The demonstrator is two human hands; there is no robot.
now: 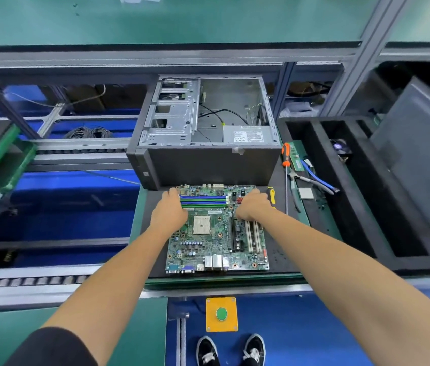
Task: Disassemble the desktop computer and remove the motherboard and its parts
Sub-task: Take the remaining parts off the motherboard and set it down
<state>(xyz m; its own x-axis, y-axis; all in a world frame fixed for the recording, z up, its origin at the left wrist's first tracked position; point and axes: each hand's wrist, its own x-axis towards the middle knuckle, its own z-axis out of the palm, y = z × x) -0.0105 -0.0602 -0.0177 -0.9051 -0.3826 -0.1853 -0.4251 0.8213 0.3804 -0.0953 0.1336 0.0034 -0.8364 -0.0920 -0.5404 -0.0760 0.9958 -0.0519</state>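
A black mat carries the motherboard, computer case and screwdrivers.

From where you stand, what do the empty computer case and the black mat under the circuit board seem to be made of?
The computer case looks like bare sheet metal inside: dull grey, stamped with cut-outs. Its outer shell is matte black, perhaps painted. The mat looks like dark foam, non-reflective and soft-edged, though rubber is possible.

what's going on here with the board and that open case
A person is taking apart a desktop computer. The motherboard is already out and lies flat on the black mat in front of the open case. The left hand and right hand rest at either end of the memory sticks, which are still in their slots. Screwdrivers and pliers lie to the right.
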